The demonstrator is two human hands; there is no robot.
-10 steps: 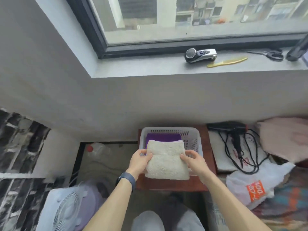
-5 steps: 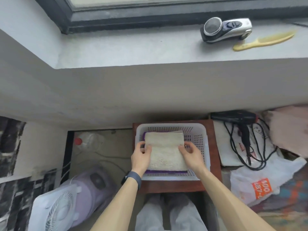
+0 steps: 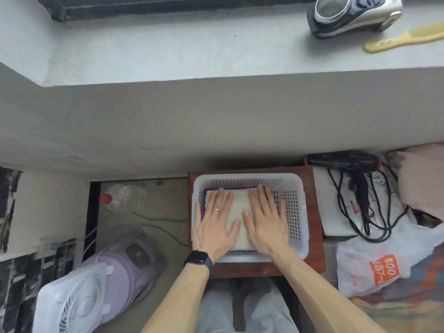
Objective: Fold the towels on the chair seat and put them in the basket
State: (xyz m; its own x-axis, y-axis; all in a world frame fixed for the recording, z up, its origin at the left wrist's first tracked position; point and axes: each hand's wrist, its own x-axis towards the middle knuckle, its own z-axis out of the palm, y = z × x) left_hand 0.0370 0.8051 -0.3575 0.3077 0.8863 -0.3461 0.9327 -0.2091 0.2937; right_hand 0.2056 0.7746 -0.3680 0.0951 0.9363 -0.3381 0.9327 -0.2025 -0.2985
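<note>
A white perforated plastic basket (image 3: 294,207) stands on the brown wooden chair seat (image 3: 314,227). Inside it lies a folded cream towel (image 3: 239,210) on top of a purple towel (image 3: 203,199), of which only an edge shows. My left hand (image 3: 215,224) and my right hand (image 3: 265,222) both lie flat, palms down, on the cream towel with fingers spread. Neither hand grips anything. A dark watch sits on my left wrist and a ring on one left finger.
A white fan (image 3: 79,299) on a purple base stands on the floor at left, near a plastic bottle (image 3: 122,195). A black hair dryer (image 3: 346,162) with its cord and a white plastic bag (image 3: 384,263) lie right. An electric shaver (image 3: 353,13) and comb (image 3: 403,38) rest on the sill.
The folded cream towel went from above the chair seat down into the basket. My hands let go of its sides and now lie flat on top. The view tilted downward.
</note>
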